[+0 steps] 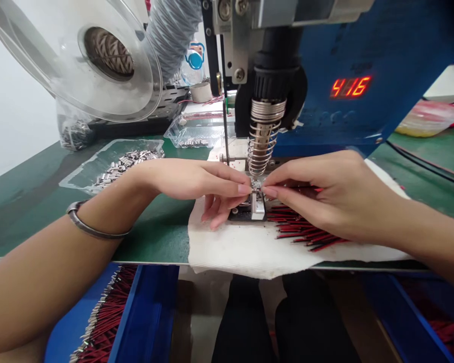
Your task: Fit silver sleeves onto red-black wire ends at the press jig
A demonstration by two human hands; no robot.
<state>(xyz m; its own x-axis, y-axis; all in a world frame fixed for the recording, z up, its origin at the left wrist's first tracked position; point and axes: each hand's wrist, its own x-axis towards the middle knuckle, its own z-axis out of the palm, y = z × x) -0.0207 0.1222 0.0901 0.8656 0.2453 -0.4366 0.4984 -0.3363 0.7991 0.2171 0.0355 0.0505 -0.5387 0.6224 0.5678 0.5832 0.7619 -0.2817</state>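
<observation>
My left hand (208, 184) reaches in from the left, thumb and forefinger pinched at the small metal fixture (258, 206) below the spring-wrapped tip (264, 136) of a machine. What that pinch holds is too small to name. From the right, my right hand (321, 191) pinches at the same spot, its fingertips just across from the left ones; a bit of red wire shows between its fingers, but the held end is hidden. Under my right hand lies a bundle of red and black wires (306, 229) on a white cloth (230, 252).
A tray of small metal parts (75, 174) stands left, with a second clear tray (191, 133) behind. The blue machine (325, 121) displays 416. A clear fume hood (68, 55) hangs upper left. Blue bins (151, 302) with wires sit below the table edge.
</observation>
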